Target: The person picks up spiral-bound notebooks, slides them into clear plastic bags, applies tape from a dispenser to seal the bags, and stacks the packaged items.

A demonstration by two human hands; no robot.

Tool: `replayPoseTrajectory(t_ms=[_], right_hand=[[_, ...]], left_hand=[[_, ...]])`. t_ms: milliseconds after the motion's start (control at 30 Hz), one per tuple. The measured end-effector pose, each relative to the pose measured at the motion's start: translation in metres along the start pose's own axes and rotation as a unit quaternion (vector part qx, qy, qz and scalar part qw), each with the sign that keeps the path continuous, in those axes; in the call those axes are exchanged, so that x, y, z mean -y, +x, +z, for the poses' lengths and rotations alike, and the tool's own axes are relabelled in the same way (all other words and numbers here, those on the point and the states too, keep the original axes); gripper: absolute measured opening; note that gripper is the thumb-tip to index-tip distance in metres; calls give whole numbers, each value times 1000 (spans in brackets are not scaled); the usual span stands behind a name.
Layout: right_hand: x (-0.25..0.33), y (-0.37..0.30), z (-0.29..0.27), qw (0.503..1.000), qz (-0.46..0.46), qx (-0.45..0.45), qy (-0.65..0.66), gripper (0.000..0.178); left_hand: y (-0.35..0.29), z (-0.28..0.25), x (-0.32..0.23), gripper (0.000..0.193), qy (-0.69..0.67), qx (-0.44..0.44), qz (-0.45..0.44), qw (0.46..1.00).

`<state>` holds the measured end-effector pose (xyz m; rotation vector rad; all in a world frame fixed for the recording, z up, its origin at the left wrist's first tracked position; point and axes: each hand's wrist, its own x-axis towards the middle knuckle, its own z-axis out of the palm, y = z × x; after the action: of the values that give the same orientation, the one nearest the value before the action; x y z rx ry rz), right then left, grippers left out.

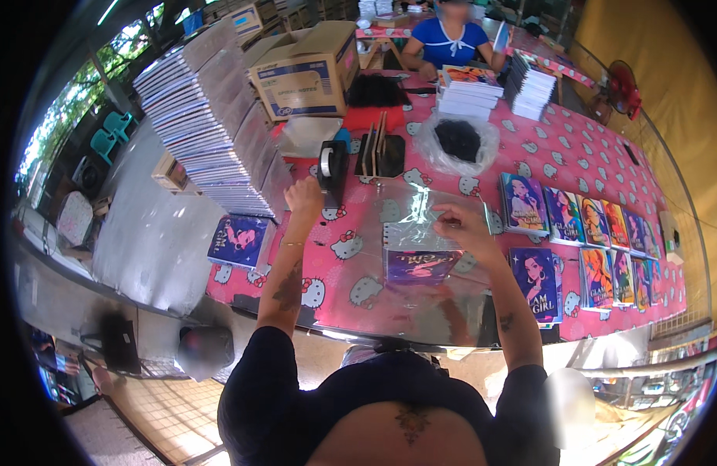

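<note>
My left hand reaches to the front of a black tape dispenser with a pale roll of tape. Its fingers are bunched together, and whatever they pinch is too small to make out. My right hand has its fingers curled on a clear plastic sheet that shines with glare. Under and beside that plastic, right in front of me, lies a purple-covered notebook stack, its cover upside down to me. The plastic spreads out around the stack on the table.
A tall notebook stack rises at the left, with a shorter pile before it. Colourful notebooks stand in rows at right on the pink patterned tablecloth. Behind are a cardboard box, a plastic-lined container and a seated person.
</note>
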<state>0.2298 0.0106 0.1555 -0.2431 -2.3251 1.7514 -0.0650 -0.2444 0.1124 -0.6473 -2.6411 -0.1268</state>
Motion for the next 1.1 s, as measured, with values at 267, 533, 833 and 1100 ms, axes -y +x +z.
replayPoseTrajectory(t_ms=[267,533,833,1100], right_hand=[[-8,-1,-2,1000,12,15,21,42],[-7,-6,16,991,-100,-88,-29,60],[-74,-29,38,997,-38,-38,53,89],[-27,-3,74,996,-51,-18,76,67]], left_hand=[[34,-113,-155,34,-268,430,460,729],[-28,52,-107,59,-657,639,51,397],[-179,-18,-85,86,-801,297,-59,517],[-200,-83,77,66,-780,-143,-277,542]])
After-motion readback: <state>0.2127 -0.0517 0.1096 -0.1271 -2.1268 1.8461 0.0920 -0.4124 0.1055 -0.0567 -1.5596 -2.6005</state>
